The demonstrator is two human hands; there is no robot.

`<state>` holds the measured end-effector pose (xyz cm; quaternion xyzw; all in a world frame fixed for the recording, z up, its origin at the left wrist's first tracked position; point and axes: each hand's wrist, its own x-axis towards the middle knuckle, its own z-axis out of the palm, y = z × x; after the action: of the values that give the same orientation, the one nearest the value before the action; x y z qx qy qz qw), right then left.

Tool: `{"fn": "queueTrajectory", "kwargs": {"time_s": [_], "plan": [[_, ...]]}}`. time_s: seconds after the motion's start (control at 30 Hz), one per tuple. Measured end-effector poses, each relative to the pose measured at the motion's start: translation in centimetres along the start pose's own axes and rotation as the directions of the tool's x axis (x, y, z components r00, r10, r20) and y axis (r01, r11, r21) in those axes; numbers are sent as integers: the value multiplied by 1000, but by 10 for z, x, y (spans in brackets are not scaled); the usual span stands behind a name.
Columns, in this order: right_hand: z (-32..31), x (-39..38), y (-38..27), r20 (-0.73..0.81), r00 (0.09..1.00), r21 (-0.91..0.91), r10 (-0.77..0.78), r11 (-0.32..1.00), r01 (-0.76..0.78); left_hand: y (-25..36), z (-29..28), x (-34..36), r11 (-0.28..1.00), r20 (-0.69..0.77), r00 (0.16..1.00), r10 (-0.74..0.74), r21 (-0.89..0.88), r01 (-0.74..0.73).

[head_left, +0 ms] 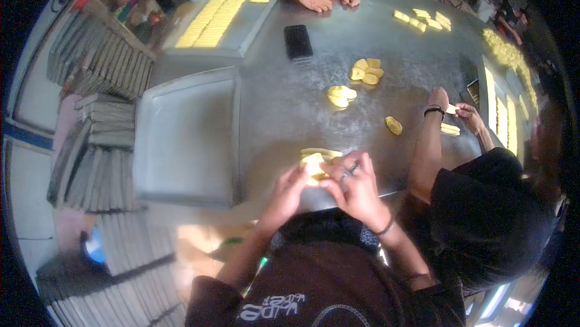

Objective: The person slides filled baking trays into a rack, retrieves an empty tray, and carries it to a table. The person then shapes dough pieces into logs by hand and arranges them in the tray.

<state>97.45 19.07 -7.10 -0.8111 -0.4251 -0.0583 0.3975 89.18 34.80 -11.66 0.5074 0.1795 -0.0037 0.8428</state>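
Note:
Near the front edge of the metal table [266, 103], my left hand [289, 191] and my right hand [353, 188] both grip a flat, pale-yellow dough piece [313, 167] between their fingers; my right hand wears a ring. Just behind it lie some long yellow strips [320, 151]. Beside my hands at the left is a metal tray [187, 133] with nothing visible in it. Small piles of flattened yellow pieces [365, 70] [341, 95] and a single piece [394, 125] lie farther up the table.
Across the table are a co-worker's hands [320, 0], a phone [298, 42] and a tray of yellow sticks [208, 22]. At my right a co-worker in black [477, 206] handles dough beside another filled tray [501, 109]. Stacked gray trays [99, 152] stand at the left.

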Motion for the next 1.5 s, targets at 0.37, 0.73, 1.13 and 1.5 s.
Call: {"fn": "queueTrajectory", "kwargs": {"time_s": [0.37,0.73,1.13,1.5], "plan": [[0,-10,9,-40,999,159,-19,987,25,1,-10,2,986,-68,986,-150,-80,144],[11,-7,3,-95,991,248,96,966,-70,7,-4,-6,911,339,907,-250,-234,339],[5,-14,27,503,721,656,476,332,-677,-7,-8,-7,808,264,958,107,539,-239],[-10,-6,38,657,638,435,402,490,-756,12,17,3,716,209,975,75,670,-199]]}}
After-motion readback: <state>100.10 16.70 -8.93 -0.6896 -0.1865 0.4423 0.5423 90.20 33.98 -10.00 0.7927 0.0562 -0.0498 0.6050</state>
